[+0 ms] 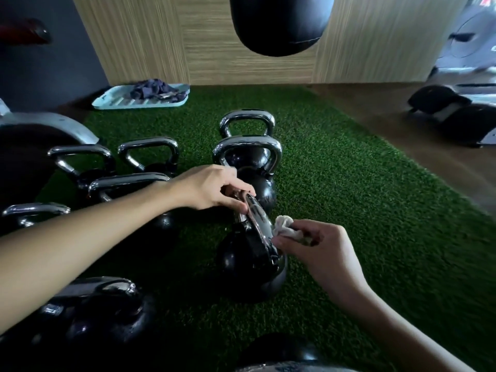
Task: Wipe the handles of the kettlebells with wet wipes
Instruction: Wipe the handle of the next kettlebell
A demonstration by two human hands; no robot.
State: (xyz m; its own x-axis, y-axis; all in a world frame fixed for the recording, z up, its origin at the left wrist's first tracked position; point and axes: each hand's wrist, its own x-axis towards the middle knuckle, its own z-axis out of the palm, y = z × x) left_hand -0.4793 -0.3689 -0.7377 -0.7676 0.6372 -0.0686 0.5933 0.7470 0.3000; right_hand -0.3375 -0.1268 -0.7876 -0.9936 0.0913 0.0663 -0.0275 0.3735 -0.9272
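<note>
**Left hand [212, 187] grips, right hand [319, 245] wipes**

Left fingers curl round the far end of the chrome handle [257, 218] of a black kettlebell [247, 267] on green turf [349, 210]. Right fingers pinch a crumpled white wet wipe [284, 228] against the handle's side. Farther back, a pale blue tray [115, 103] holds a heap of dark cloths [157, 91].
</note>
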